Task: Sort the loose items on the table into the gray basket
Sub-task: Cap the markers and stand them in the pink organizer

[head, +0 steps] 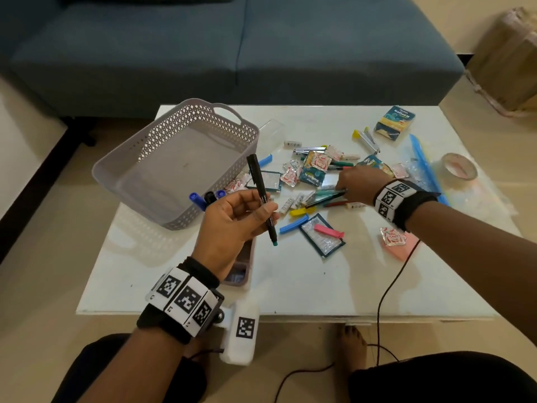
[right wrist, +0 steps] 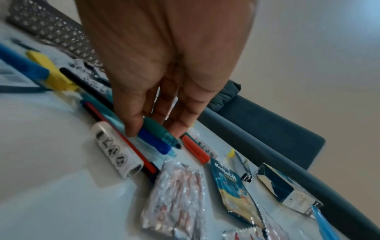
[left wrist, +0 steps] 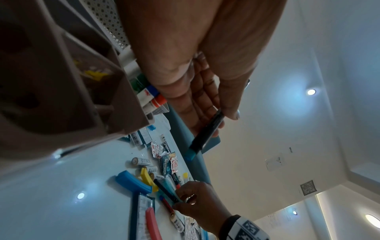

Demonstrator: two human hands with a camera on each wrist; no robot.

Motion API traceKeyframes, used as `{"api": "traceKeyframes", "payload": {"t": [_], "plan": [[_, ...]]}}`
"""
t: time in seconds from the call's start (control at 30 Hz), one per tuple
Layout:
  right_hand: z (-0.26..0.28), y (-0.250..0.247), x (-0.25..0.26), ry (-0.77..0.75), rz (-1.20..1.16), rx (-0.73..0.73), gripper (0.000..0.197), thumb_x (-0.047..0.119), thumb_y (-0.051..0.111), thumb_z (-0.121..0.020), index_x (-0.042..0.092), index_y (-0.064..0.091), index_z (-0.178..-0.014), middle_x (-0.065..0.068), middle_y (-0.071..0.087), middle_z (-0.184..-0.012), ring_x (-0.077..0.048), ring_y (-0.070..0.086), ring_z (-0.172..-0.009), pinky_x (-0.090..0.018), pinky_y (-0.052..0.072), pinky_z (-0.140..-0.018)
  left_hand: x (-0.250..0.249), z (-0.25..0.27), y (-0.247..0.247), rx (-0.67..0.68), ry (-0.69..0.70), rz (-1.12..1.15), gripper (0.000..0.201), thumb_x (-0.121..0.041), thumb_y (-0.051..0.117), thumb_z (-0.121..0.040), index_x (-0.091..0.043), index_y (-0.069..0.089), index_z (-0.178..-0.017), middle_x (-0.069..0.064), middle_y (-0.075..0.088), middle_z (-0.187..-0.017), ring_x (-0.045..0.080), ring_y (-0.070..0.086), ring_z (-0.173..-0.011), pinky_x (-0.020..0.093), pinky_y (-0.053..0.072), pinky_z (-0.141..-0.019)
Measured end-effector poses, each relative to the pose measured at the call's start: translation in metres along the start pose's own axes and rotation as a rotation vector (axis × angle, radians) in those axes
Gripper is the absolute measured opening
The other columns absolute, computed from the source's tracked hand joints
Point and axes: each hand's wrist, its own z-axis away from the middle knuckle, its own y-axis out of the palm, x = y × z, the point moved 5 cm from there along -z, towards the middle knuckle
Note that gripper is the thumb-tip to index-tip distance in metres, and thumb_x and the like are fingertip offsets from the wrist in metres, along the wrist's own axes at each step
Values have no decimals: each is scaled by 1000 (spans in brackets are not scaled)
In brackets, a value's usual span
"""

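Nearest you, your knees and a bare foot [head: 353, 343] rest on the pale tiled floor [head: 37, 286], with a dark cable [head: 386, 289] trailing over the near edge of the white glossy counter [head: 305, 286]. Your left hand [head: 232, 225] hovers above the counter's near-left part, its fingers [head: 261, 212] pinching a black pen [head: 262, 199] with a teal end, held tilted, just beside the gray basket's near corner. Under that wrist a small mauve tray [head: 241, 269] lies close to the near edge. Your right hand [head: 360, 183] reaches into the pile mid-counter, its fingers [right wrist: 133, 123] curled around a teal pen [right wrist: 162, 131] and a blue one beside it, both low on the surface. Around them lie blue, yellow and pink clips [head: 328, 230], foil sachets [head: 392, 237], batteries and more pens. The gray basket [head: 139, 158] sits at the far-left corner, overhanging the left edge, with markers leaning at its near wall. A small box [head: 395, 122] stands by the far-right corner, a tape roll [head: 459, 167] by the right edge. Beyond the counter runs a blue sofa [head: 232, 48].
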Motion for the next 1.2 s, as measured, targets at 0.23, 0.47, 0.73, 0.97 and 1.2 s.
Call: {"api": "traceKeyframes", "payload": {"t": [0.23,0.47,0.73,0.97,1.2], "plan": [[7,-8,-6,108,-47,-55,18,17,56,-90,17,72,-98,-3,66,-82,-25,65,-77,-30,55,-65,-16,19,-21,-19,87,-11,35,-16,70,-78,-7,67,-111,16,74,-102,33,71,-98,44,58,-86],[95,-86,0,304,-752,-573,18,25,67,-92,12,75,-101,-2,70,-77,-15,61,-68,-20,46,-68,-43,43,-59,-8,189,-84,29,-9,70,-78,-8,69,-107,10,76,-103,24,72,-99,32,58,-83],[144,-73,173,106,-1841,-634,11,9,73,-85,4,76,-94,-9,76,-90,-24,72,-85,-36,59,-77,-31,53,-86,96,178,-508,23,-4,81,-75,-5,72,-96,5,77,-90,19,75,-85,28,59,-78],[112,-54,215,30,-1700,-564,13,15,74,-85,19,79,-97,6,76,-89,-28,65,-80,-47,53,-71,-19,51,-93,162,217,-808,21,-14,87,-70,-17,75,-87,-7,74,-79,8,68,-74,19,55,-71],[101,-41,225,-6,-1507,-523,21,23,77,-83,38,75,-98,17,71,-84,-9,52,-75,-26,41,-63,-15,47,-97,199,155,-953,26,-24,87,-70,-24,74,-93,-13,73,-85,0,68,-77,12,51,-69]]}}
